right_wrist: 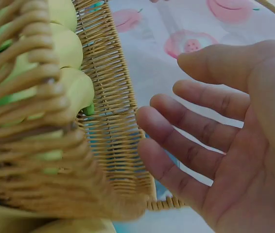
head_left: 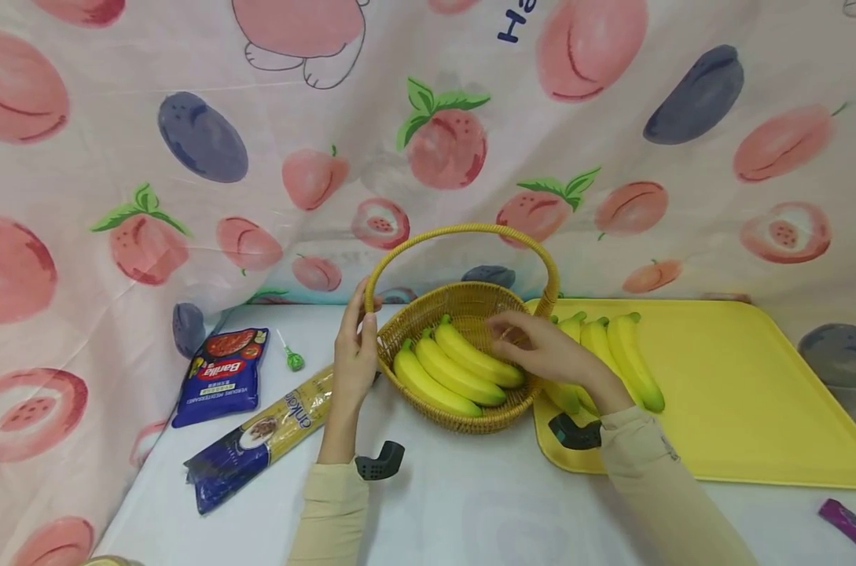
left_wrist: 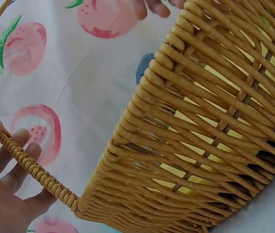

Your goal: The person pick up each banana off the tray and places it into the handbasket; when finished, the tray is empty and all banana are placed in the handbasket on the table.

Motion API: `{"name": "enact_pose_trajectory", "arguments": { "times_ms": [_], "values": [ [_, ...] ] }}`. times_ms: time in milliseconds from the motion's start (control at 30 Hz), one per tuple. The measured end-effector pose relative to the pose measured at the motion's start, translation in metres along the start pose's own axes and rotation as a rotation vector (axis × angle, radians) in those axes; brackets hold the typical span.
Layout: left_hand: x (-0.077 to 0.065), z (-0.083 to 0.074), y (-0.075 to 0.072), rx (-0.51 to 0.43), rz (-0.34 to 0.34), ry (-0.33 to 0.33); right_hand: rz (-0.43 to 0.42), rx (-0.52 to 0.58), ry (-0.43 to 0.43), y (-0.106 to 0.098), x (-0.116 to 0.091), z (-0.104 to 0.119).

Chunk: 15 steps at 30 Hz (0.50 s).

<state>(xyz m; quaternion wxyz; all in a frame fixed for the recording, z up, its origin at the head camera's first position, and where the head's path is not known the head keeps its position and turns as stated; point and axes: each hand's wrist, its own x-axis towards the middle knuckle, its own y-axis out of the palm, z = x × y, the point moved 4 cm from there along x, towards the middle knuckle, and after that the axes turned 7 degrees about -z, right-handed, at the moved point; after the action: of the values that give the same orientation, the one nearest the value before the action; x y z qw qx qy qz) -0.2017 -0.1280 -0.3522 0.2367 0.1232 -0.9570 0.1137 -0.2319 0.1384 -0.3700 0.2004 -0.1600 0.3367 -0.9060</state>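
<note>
A yellow woven basket [head_left: 428, 409] with a tall arched handle stands on the table, holding three bananas [head_left: 445, 377] side by side. My left hand [head_left: 357, 346] holds the left side of the handle [left_wrist: 38, 172], thumb on one side and fingers behind it. Over the right part of the basket is my right hand [head_left: 534, 338], its fingers apart and nothing in them. In the right wrist view those spread fingers [right_wrist: 191, 155] are near the basket rim. Several more bananas [head_left: 629, 358] lie on the yellow tray [head_left: 739, 393] to the right, partly hidden by my right hand and wrist.
To the left lie a blue Barilla pouch [head_left: 221, 381], a green lollipop [head_left: 295, 360] and a long pasta packet [head_left: 258, 440]. A purple wrapped item [head_left: 850, 525] is at the lower right. A fruit-printed curtain [head_left: 314, 134] hangs behind the table.
</note>
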Motion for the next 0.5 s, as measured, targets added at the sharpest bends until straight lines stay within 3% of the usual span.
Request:
{"name": "enact_pose_trajectory", "arguments": {
  "times_ms": [333, 500],
  "values": [
    [0.000, 0.001, 0.002, -0.010, 0.009, 0.013, -0.125, -0.018, -0.012, -0.017, -0.035, -0.017],
    [0.000, 0.002, 0.000, 0.003, -0.002, 0.022, -0.180, -0.021, 0.024, -0.025, -0.051, -0.030]
  ]
}}
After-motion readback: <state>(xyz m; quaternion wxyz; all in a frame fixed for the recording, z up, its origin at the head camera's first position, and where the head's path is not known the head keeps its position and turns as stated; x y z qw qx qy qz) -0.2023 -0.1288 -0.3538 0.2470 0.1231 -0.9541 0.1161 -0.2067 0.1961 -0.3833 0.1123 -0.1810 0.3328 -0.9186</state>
